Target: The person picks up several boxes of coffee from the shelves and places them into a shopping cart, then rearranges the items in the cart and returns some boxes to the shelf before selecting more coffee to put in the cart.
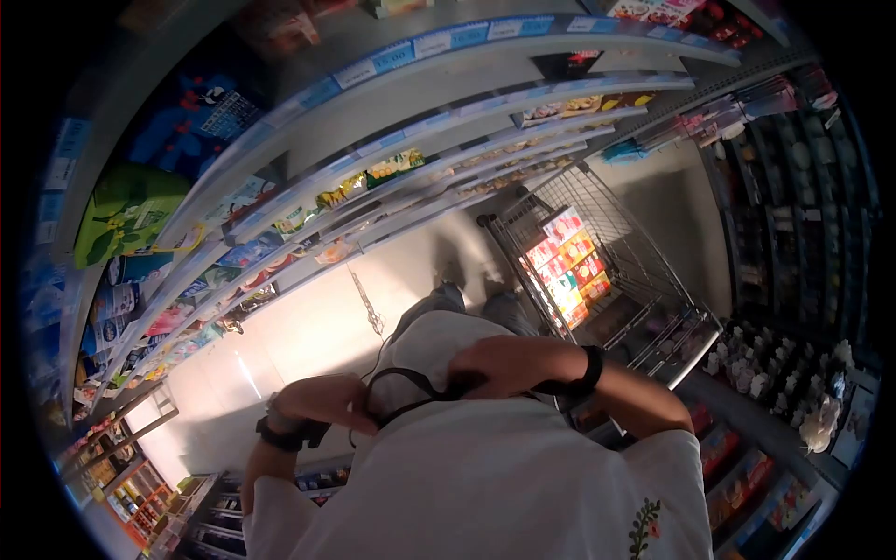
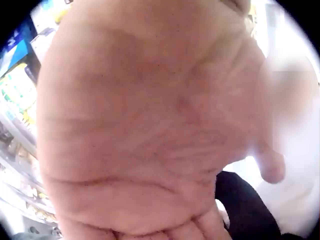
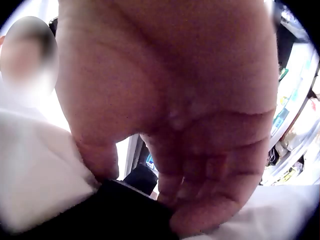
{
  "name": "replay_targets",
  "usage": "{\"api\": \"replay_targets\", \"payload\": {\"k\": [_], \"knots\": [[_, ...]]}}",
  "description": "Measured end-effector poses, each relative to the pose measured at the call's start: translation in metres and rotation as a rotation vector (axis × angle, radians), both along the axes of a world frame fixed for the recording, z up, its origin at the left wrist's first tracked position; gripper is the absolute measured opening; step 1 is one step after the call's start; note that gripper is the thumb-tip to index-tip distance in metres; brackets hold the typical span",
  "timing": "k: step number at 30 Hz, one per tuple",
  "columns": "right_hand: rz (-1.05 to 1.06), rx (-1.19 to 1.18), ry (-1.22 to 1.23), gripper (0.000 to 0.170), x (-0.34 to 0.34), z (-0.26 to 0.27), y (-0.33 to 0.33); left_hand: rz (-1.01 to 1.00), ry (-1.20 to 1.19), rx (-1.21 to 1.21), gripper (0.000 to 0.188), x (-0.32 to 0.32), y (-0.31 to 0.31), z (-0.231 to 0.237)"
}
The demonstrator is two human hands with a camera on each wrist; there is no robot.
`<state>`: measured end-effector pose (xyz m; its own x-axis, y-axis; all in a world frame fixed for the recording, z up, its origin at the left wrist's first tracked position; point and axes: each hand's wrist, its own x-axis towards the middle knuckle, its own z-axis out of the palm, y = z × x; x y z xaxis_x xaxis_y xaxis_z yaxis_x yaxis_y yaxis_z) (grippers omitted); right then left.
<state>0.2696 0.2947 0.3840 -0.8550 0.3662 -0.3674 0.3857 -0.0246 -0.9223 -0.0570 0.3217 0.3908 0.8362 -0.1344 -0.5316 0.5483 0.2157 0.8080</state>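
Note:
A black strap [image 1: 406, 375] crosses the front of the white shirt [image 1: 523, 476] at waist height. My right hand [image 1: 509, 362] pinches it at its right part; in the right wrist view the thumb and bent fingers close on the black strap [image 3: 135, 187]. At its left end is my left hand [image 1: 322, 399], palm toward the body and fingertips right at the strap. Up close, the left palm [image 2: 145, 115] fills the left wrist view, its thumb apart from the black strap [image 2: 245, 202]. The left fingertips are hidden, so I cannot tell whether they hold it.
A wire shopping cart [image 1: 653, 271] stands ahead on the right, with colourful boxes [image 1: 569, 266] in it. Shelves [image 1: 411, 117] of packaged goods curve along the left, including a green bag [image 1: 126, 215]. Dark racks [image 1: 784, 215] line the right. Pale floor [image 1: 280, 327] lies between.

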Motion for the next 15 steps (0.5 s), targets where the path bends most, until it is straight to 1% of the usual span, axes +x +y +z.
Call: {"api": "replay_targets", "payload": {"k": [2, 3, 5, 6, 7, 9, 10, 11, 13, 14, 15], "knots": [[0.015, 0.007, -0.005, 0.037, -0.005, -0.003, 0.006, 0.107, 0.211, 0.279, 0.049, 0.018, 0.005, 0.008], [0.01, 0.025, 0.034, 0.038, -0.008, -0.006, 0.007, 0.11, 0.21, 0.283, 0.049, 0.025, 0.003, 0.002], [0.016, 0.044, 0.072, 0.038, -0.013, -0.007, 0.012, 0.82, -0.2, -0.171, 0.05, 0.039, -0.002, -0.018], [-0.003, 0.032, 0.113, 0.039, -0.015, -0.005, 0.015, 0.812, -0.084, -0.126, 0.051, 0.045, 0.005, -0.007], [-0.022, 0.022, 0.152, 0.039, -0.018, -0.004, 0.019, 0.817, -0.089, -0.121, 0.051, 0.047, 0.013, -0.006], [0.018, 0.073, 0.128, 0.037, -0.022, -0.002, 0.028, 0.281, 0.184, 0.104, 0.048, 0.051, 0.027, -0.003], [0.05, 0.118, 0.107, 0.036, -0.023, 0.001, 0.033, 0.244, 0.164, 0.147, 0.043, 0.054, 0.029, 0.004], [0.053, 0.124, 0.105, 0.036, -0.022, 0.007, 0.039, 0.247, 0.162, 0.153, 0.043, 0.052, 0.032, 0.011], [-0.002, 0.159, 0.082, 0.031, -0.021, 0.036, 0.057, 0.704, 0.125, -0.13, 0.038, 0.048, 0.037, 0.026], [-0.064, 0.204, 0.177, 0.029, -0.022, 0.042, 0.063, 0.886, 0.099, -0.393, 0.037, 0.05, 0.037, 0.037], [-0.063, 0.203, 0.178, 0.029, -0.023, 0.045, 0.065, 0.887, 0.1, -0.393, 0.037, 0.055, 0.037, 0.042]]}}
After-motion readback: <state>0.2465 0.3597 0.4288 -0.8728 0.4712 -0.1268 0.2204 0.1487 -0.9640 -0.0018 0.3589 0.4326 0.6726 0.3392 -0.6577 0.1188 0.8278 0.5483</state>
